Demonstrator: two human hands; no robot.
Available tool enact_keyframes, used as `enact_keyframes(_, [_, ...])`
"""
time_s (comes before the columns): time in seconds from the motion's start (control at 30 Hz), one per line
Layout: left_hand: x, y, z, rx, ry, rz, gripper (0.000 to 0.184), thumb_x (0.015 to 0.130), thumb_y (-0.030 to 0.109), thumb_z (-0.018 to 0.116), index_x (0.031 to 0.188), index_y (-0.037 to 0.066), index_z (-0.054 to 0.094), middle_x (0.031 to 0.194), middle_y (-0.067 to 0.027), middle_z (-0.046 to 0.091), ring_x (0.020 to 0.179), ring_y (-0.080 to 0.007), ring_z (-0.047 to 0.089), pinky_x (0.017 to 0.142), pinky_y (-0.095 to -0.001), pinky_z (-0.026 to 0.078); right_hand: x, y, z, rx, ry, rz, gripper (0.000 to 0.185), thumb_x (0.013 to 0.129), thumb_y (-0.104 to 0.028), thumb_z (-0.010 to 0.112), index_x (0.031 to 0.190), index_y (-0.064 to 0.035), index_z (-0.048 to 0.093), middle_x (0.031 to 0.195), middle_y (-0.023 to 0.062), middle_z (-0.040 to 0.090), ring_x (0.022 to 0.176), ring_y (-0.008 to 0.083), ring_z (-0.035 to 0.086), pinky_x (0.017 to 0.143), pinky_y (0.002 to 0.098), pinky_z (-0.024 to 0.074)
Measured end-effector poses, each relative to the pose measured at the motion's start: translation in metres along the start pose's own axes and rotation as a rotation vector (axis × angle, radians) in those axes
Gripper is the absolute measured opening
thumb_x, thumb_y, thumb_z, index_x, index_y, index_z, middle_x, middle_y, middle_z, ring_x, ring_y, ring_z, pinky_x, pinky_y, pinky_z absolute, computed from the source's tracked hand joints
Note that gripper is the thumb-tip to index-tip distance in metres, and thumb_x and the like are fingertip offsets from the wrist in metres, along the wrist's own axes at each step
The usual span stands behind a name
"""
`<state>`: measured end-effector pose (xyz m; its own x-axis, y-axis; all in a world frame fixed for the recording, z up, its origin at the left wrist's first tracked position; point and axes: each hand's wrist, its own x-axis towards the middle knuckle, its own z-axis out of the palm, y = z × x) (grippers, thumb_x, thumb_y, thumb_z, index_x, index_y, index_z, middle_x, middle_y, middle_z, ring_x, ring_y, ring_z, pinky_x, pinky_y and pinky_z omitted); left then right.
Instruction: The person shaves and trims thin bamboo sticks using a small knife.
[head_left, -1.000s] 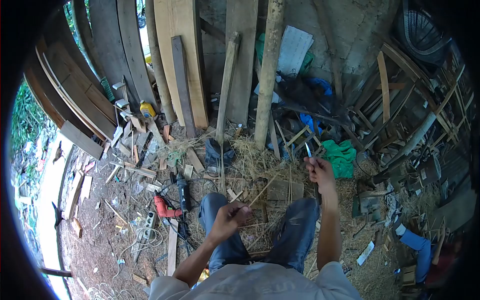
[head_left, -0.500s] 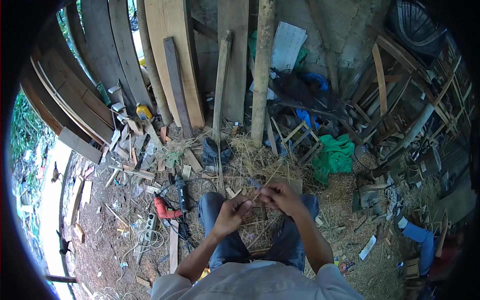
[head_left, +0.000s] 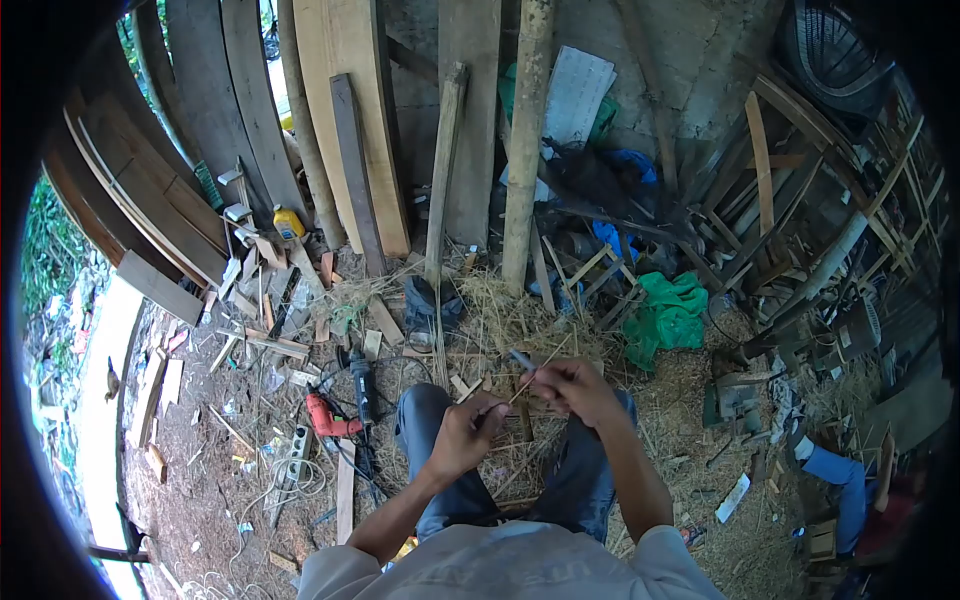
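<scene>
My left hand point(head_left: 466, 434) is closed, its fingers pinching the lower end of a thin pale stick point(head_left: 527, 386). The stick slants up to the right, past the fingers of my right hand point(head_left: 577, 390). That hand is closed round a knife, with its short grey blade point(head_left: 520, 357) pointing up and left; its handle is hidden in the fingers. Both hands are above and between my knees. Below them a short brown wooden piece point(head_left: 526, 412) shows between my legs.
A red power drill point(head_left: 328, 416) and a blue-grey power tool point(head_left: 361, 388) lie left of my legs, beside a power strip point(head_left: 297, 448) and cords. Green plastic point(head_left: 668, 312) lies right. Boards point(head_left: 350, 120) and a pole point(head_left: 525, 150) stand ahead. Scrap wood and shavings litter the ground.
My right hand has moved a little right along the stick with the knife, and my left hand slightly down and left. The hands are farther apart. A bird at the left has moved down.
</scene>
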<state>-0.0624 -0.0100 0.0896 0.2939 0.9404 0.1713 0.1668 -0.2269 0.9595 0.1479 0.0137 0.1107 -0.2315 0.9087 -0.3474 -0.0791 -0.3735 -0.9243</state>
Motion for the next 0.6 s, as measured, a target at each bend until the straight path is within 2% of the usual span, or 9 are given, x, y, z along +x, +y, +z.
enact_keyframes(0.13, [-0.007, 0.000, -0.008, 0.010, -0.041, -0.056, 0.012, 0.090, 0.011, 0.059, 0.091, -0.001, 0.062, 0.068, -0.0069, 0.062, 0.060, -0.0084, 0.054, 0.055, -0.0254, 0.042, 0.012, 0.003, -0.052, 0.030, 0.119, -0.107, 0.022, 0.094, -0.020, 0.056, 0.096, 0.0005, 0.064, 0.062, -0.0040, 0.049, 0.046, 0.0023, 0.036, 0.040, 0.0196, 0.0278])
enact_keyframes(0.2, [-0.011, -0.010, -0.014, 0.004, -0.023, -0.046, 0.012, 0.091, 0.011, 0.058, 0.090, 0.000, 0.062, 0.068, -0.0056, 0.060, 0.061, -0.0077, 0.053, 0.055, -0.0248, 0.041, 0.015, -0.002, -0.081, 0.167, 0.411, -0.183, 0.025, 0.093, -0.025, 0.058, 0.091, -0.0010, 0.064, 0.061, -0.0042, 0.047, 0.046, 0.0020, 0.036, 0.040, 0.0198, 0.0265])
enact_keyframes(0.27, [-0.011, -0.028, -0.019, -0.168, -0.032, -0.221, 0.016, 0.093, 0.015, 0.055, 0.089, 0.001, 0.061, 0.066, -0.0014, 0.055, 0.061, -0.0059, 0.049, 0.054, -0.0233, 0.039, 0.013, -0.005, -0.082, 0.156, 0.402, -0.200, 0.027, 0.092, -0.029, 0.058, 0.089, -0.0018, 0.063, 0.061, -0.0044, 0.047, 0.047, 0.0018, 0.036, 0.040, 0.0198, 0.0263])
enact_keyframes(0.37, [-0.003, -0.025, -0.018, -0.290, -0.044, -0.316, 0.019, 0.096, 0.018, 0.051, 0.092, 0.002, 0.059, 0.067, 0.0022, 0.052, 0.058, -0.0037, 0.042, 0.053, -0.0199, 0.034, 0.006, -0.006, -0.064, 0.084, 0.379, -0.168, 0.031, 0.093, -0.032, 0.056, 0.084, -0.0028, 0.060, 0.061, -0.0043, 0.046, 0.048, 0.0022, 0.037, 0.042, 0.0206, 0.0273])
enact_keyframes(0.43, [0.001, -0.027, -0.013, -0.280, -0.043, -0.285, 0.020, 0.096, 0.019, 0.050, 0.091, 0.002, 0.059, 0.066, 0.0023, 0.051, 0.057, -0.0033, 0.041, 0.051, -0.0197, 0.032, 0.010, 0.004, -0.051, -0.107, 0.307, -0.197, 0.030, 0.095, -0.030, 0.054, 0.085, -0.0021, 0.061, 0.061, -0.0030, 0.048, 0.048, 0.0032, 0.036, 0.044, 0.0221, 0.0279])
enact_keyframes(0.47, [0.003, -0.028, -0.012, -0.268, -0.036, -0.255, 0.020, 0.097, 0.019, 0.050, 0.091, 0.002, 0.059, 0.065, 0.0025, 0.050, 0.055, -0.0030, 0.040, 0.050, -0.0195, 0.031, 0.011, 0.007, -0.044, -0.172, 0.266, -0.286, 0.027, 0.096, -0.027, 0.052, 0.093, -0.0023, 0.064, 0.061, -0.0016, 0.051, 0.049, 0.0044, 0.036, 0.046, 0.0239, 0.0288])
enact_keyframes(0.5, [0.004, -0.027, -0.012, -0.265, -0.033, -0.255, 0.020, 0.097, 0.019, 0.050, 0.091, 0.002, 0.059, 0.065, 0.0025, 0.050, 0.055, -0.0030, 0.040, 0.050, -0.0195, 0.031, 0.009, 0.007, -0.040, -0.169, 0.262, -0.287, 0.027, 0.096, -0.027, 0.052, 0.093, -0.0023, 0.064, 0.061, -0.0016, 0.051, 0.049, 0.0044, 0.036, 0.046, 0.0239, 0.0288])
enact_keyframes(0.57, [0.006, -0.024, -0.012, -0.348, -0.058, -0.290, 0.021, 0.097, 0.020, 0.049, 0.092, 0.002, 0.059, 0.065, 0.0023, 0.050, 0.054, -0.0027, 0.040, 0.048, -0.0190, 0.030, 0.004, 0.005, -0.033, -0.439, 0.232, -0.312, 0.027, 0.097, -0.025, 0.051, 0.104, -0.0042, 0.065, 0.064, -0.0008, 0.053, 0.051, 0.0045, 0.037, 0.047, 0.0246, 0.0304])
enact_keyframes(0.6, [0.007, -0.022, -0.012, -0.346, -0.057, -0.292, 0.021, 0.097, 0.020, 0.049, 0.092, 0.002, 0.059, 0.065, 0.0023, 0.050, 0.054, -0.0027, 0.040, 0.048, -0.0190, 0.030, 0.005, 0.007, -0.031, -0.437, 0.230, -0.311, 0.027, 0.097, -0.025, 0.051, 0.104, -0.0042, 0.065, 0.064, -0.0008, 0.053, 0.051, 0.0045, 0.037, 0.047, 0.0246, 0.0304])
